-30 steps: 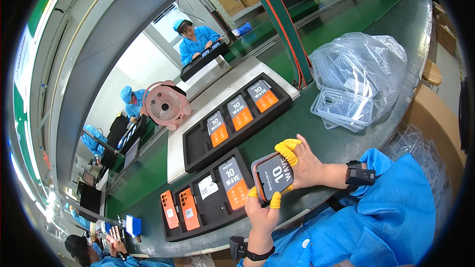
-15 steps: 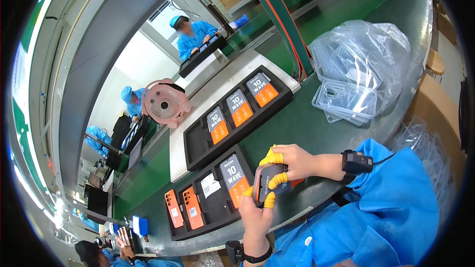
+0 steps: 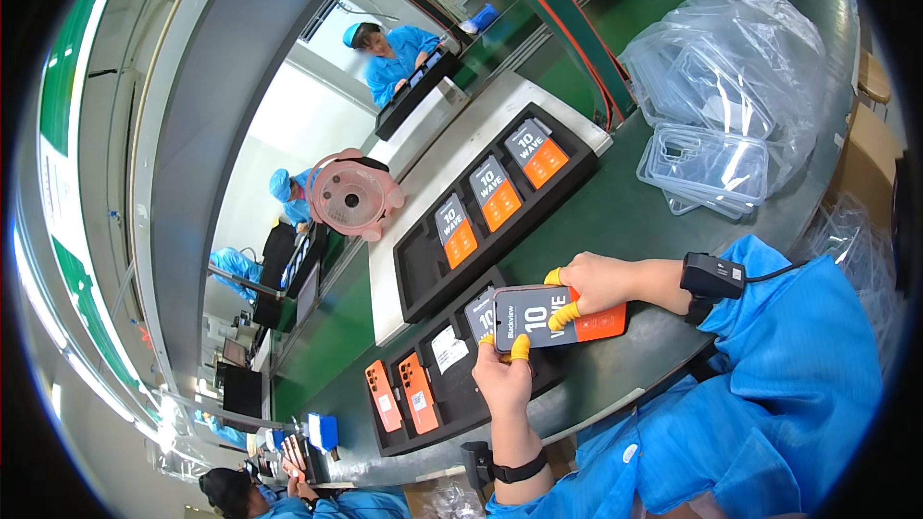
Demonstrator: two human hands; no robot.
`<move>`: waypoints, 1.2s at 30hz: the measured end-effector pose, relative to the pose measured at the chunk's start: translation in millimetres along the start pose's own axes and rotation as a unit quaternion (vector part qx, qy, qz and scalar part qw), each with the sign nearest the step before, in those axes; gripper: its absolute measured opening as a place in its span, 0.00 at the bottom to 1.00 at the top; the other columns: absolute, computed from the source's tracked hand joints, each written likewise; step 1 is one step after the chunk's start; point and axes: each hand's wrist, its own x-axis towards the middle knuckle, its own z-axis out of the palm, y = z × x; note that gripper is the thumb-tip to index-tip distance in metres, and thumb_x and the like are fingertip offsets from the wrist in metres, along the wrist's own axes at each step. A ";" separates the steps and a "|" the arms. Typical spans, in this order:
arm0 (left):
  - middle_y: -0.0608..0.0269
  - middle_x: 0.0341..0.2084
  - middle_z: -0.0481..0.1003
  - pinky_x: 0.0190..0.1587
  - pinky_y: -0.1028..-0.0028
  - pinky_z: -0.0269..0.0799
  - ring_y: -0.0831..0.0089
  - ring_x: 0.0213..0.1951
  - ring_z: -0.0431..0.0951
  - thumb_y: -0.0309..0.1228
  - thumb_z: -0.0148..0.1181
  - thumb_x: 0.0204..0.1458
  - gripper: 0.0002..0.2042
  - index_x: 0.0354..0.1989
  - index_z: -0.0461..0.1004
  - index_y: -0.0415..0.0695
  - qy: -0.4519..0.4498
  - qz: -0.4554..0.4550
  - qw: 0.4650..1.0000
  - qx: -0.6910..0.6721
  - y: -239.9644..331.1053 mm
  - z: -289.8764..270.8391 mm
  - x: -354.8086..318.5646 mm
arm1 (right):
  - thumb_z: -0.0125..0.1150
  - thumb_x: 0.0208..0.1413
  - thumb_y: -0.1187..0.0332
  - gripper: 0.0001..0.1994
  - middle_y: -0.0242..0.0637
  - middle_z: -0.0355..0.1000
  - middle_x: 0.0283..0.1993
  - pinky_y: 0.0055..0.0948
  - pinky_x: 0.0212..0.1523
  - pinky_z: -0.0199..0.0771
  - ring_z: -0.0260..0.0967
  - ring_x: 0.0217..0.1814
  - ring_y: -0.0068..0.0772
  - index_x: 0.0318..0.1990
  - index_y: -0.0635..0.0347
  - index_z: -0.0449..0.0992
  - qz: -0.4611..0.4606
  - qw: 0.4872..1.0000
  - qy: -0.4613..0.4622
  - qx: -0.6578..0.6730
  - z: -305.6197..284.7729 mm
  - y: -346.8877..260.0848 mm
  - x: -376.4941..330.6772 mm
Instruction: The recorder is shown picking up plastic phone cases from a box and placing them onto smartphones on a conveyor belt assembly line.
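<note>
Held phone (image 3: 531, 315): grey and orange face up, lying lengthwise from nine to three o'clock, its orange end toward three; between both hands, in front of the near tray. The directions below are taken from it.
Left hand (image 3: 505, 386): at seven o'clock, yellow-capped fingertips clamped on the phone's grey end at its lower corner.
Right hand (image 3: 598, 284): at two o'clock, clamped on the phone, one yellow-capped digit over its face and another at the upper edge.
Near tray (image 3: 459, 415): black, at eight o'clock; a white label (image 3: 448, 349) and two orange phones (image 3: 417, 394) lie in it, camera side up. Another grey phone (image 3: 479, 311) there is partly hidden by the held one.
Far tray (image 3: 417, 267): black, at eleven o'clock, with three grey and orange phones (image 3: 495, 194) in a row.
Clear cases (image 3: 707, 168): stacked between one and two o'clock, beside a see-through bag (image 3: 793, 53).
Pink fan (image 3: 351, 198): at ten o'clock.
Co-worker (image 3: 394, 58): farther off at eleven o'clock, in blue, over another black tray.
</note>
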 end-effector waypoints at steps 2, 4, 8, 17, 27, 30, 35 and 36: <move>0.66 0.17 0.71 0.21 0.82 0.64 0.82 0.18 0.69 0.22 0.58 0.42 0.09 0.33 0.68 0.36 -0.006 0.004 0.999 0.044 6.3 2.1 6.4 | 0.64 0.37 0.52 0.28 0.49 0.71 0.32 0.28 0.34 0.69 0.70 0.33 0.44 0.39 0.68 0.69 0.020 0.998 0.043 0.039 1.5 1.4 -2.7; 0.66 0.18 0.72 0.22 0.83 0.64 0.82 0.19 0.69 0.22 0.58 0.42 0.09 0.33 0.68 0.36 -0.011 0.009 0.996 0.086 7.2 -0.6 13.1 | 0.64 0.37 0.52 0.28 0.49 0.71 0.31 0.28 0.35 0.69 0.70 0.33 0.41 0.39 0.69 0.69 0.033 0.996 0.045 0.073 -2.4 0.5 -4.8; 0.60 0.34 0.70 0.35 0.78 0.64 0.78 0.35 0.69 0.31 0.55 0.46 0.14 0.39 0.64 0.38 -0.173 -0.032 0.961 -0.215 -5.2 -8.7 17.0 | 0.67 0.36 0.57 0.25 0.42 0.72 0.32 0.25 0.37 0.67 0.69 0.34 0.29 0.38 0.68 0.69 0.071 0.975 0.056 0.201 -9.0 -3.5 -10.9; 0.61 0.35 0.72 0.43 0.75 0.64 0.75 0.39 0.70 0.28 0.53 0.47 0.13 0.41 0.65 0.37 -0.303 -0.039 0.951 -0.043 -28.5 49.2 -19.8 | 0.64 0.41 0.67 0.17 0.32 0.70 0.36 0.21 0.40 0.66 0.65 0.36 0.18 0.38 0.64 0.69 0.082 0.869 0.110 0.475 17.8 6.1 -9.5; 0.61 0.26 0.75 0.33 0.75 0.68 0.74 0.29 0.75 0.27 0.50 0.48 0.10 0.38 0.67 0.38 -0.178 -0.022 0.962 0.207 -11.2 60.5 -23.2 | 0.63 0.42 0.66 0.16 0.30 0.69 0.33 0.20 0.37 0.67 0.64 0.34 0.17 0.38 0.64 0.68 0.076 0.873 0.231 0.422 31.2 10.9 -7.9; 0.59 0.28 0.75 0.31 0.73 0.69 0.71 0.30 0.75 0.28 0.50 0.47 0.10 0.38 0.67 0.38 -0.229 -0.053 0.971 0.035 -8.6 39.3 -25.1 | 0.55 0.49 0.58 0.18 0.34 0.69 0.34 0.22 0.38 0.67 0.66 0.36 0.20 0.40 0.63 0.66 0.003 0.822 0.199 0.533 33.7 16.7 -5.3; 0.56 0.23 0.72 0.17 0.79 0.64 0.72 0.18 0.70 0.33 0.47 0.45 0.15 0.36 0.68 0.34 -0.136 -0.180 0.835 -0.502 -40.1 -49.7 -20.6 | 0.38 0.53 0.46 0.23 0.34 0.70 0.31 0.19 0.33 0.64 0.67 0.32 0.22 0.37 0.59 0.67 0.007 0.848 0.043 0.528 33.0 38.8 -9.6; 0.57 0.23 0.72 0.17 0.80 0.64 0.75 0.18 0.70 0.34 0.48 0.47 0.15 0.36 0.68 0.34 -0.101 -0.096 0.918 -0.371 -50.5 -66.4 -16.7 | 0.38 0.54 0.47 0.22 0.33 0.70 0.29 0.18 0.32 0.63 0.67 0.32 0.21 0.36 0.58 0.67 0.051 0.858 0.053 0.508 35.2 37.8 -8.6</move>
